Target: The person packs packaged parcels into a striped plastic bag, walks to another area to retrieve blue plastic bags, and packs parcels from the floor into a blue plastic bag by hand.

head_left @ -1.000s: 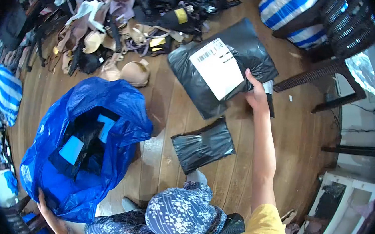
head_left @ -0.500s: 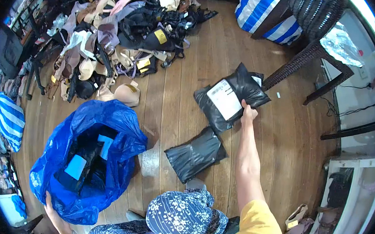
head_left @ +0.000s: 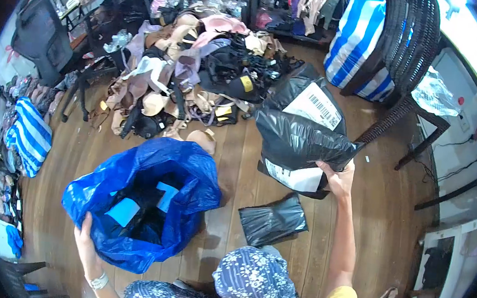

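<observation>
My right hand [head_left: 338, 177] is closed on the edge of a black plastic mailer parcel [head_left: 315, 141] with a white barcode label, lifted above the floor. Just beneath it shows another black parcel with a white label [head_left: 292, 177]; whether my fingers hold that one too, I cannot tell. My left hand [head_left: 84, 240] grips the near-left rim of a large blue plastic bag [head_left: 197, 165]. Inside the open bag lie black parcels [head_left: 149, 223] with light-blue labels. A smaller black parcel [head_left: 274, 219] rests on the wooden floor between the bag and my right arm.
A heap of bras [head_left: 193, 77] covers the floor at the back. Blue-and-white striped bags stand at the back right [head_left: 356, 40] and far left [head_left: 28, 136]. A dark woven chair [head_left: 403, 44] is on the right, a black office chair [head_left: 41, 41] at the left.
My right hand has raised the labelled parcel off the floor, its label now tilted farther away. My left hand still holds the blue bag's rim. The view has tipped up.
</observation>
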Available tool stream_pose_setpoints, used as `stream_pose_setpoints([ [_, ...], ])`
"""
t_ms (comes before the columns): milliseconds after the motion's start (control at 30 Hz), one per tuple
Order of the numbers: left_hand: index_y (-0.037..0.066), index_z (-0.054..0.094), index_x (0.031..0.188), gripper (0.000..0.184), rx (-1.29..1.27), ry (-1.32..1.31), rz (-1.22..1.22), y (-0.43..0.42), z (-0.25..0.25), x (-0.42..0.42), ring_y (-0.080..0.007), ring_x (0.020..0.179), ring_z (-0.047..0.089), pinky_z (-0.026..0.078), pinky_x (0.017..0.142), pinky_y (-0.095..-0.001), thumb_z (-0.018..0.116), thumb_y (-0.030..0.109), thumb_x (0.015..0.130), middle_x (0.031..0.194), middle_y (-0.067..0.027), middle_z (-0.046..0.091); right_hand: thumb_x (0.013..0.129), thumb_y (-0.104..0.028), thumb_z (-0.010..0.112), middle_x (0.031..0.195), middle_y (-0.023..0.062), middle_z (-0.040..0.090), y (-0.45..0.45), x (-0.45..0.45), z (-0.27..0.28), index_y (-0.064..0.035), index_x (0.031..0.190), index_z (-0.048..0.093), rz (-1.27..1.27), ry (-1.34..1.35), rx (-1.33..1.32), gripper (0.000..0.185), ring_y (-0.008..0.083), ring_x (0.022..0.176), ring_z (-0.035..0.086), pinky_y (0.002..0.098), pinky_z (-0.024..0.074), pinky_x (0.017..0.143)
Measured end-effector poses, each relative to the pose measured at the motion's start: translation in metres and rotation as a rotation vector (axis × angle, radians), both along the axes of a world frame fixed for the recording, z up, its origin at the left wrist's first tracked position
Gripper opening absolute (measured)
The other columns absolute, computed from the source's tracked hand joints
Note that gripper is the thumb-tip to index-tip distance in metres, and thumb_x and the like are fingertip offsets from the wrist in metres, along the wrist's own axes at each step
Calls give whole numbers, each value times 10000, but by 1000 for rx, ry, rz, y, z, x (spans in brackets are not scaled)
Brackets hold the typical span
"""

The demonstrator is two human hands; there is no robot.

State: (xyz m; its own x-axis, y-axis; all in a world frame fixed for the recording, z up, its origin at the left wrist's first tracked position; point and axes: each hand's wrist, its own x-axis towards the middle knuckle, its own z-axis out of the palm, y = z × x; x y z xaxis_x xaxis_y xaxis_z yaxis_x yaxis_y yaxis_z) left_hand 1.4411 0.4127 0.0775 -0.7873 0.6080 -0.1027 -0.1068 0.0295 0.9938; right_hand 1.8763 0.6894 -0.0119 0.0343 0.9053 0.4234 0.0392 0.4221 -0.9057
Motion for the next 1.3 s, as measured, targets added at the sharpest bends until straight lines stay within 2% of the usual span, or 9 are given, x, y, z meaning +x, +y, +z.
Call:
stream_pose_setpoints([
  [267,-11,427,1137,399,92,-58,32,5,-3,-2,-155,966,483,373,841,-274,514,221,824,1094,-84,495,528,-95,750,1079,139,451,-34,-142,59,3,1146,356,716,-637,-89,740,268,1039,434,337,351,889],
  [433,-18,371,1187,428,-7,114,-87,-16,11,36,-151,1073,390,290,914,-270,470,231,853,1167,-76,431,537,-172,651,987,197,496,-86,-342,77,65,782,568,1476,-1403,530,351,304,870,503,372,401,774],
  [500,-17,371,1189,421,-13,91,-66,-27,13,39,-151,1055,403,303,902,-273,451,235,861,1160,-75,437,608,-203,615,1011,169,530,-108,-419,21,2,974,516,1183,-576,1025,431,296,965,488,358,385,839],
  [600,-10,396,1171,456,159,-49,112,-27,26,34,-167,981,486,378,855,-296,456,312,852,1119,-61,484,736,-203,542,1037,175,520,-134,-464,41,-4,987,504,1067,-86,764,322,296,1014,464,376,364,859],
  [767,-24,433,1134,452,153,-27,243,-38,12,10,-179,981,490,382,853,-309,476,316,841,1093,-88,498,741,-168,546,809,180,560,-99,-339,62,-11,940,510,1463,-485,288,256,326,787,548,390,432,686],
  [833,-29,419,1150,458,160,-134,327,-42,3,12,-193,1011,479,372,874,-317,474,305,841,1131,-95,481,720,-114,534,805,137,547,-68,-262,33,-41,917,518,1154,-751,325,210,295,772,529,389,428,677],
  [1000,-25,362,1200,493,199,-189,337,-39,-9,6,-202,1053,455,359,896,-308,460,304,847,1188,-103,434,541,-216,705,1270,185,302,-101,-53,-114,-94,1250,303,705,-1950,128,824,387,1139,321,493,330,884],
  [1133,-16,359,1205,494,202,-235,201,-26,-16,-1,-190,1051,457,363,892,-307,455,314,850,1185,-94,438,578,-246,743,1265,151,329,-83,-17,-156,-123,1266,269,451,-1762,135,845,338,1129,362,450,355,868],
  [1300,-14,361,1200,490,190,-216,204,-16,-12,8,-191,1046,461,369,887,-308,455,317,850,1175,-96,446,703,-241,674,1055,108,521,-39,-31,-113,57,1157,376,403,-33,-977,619,191,944,498,304,386,834],
])
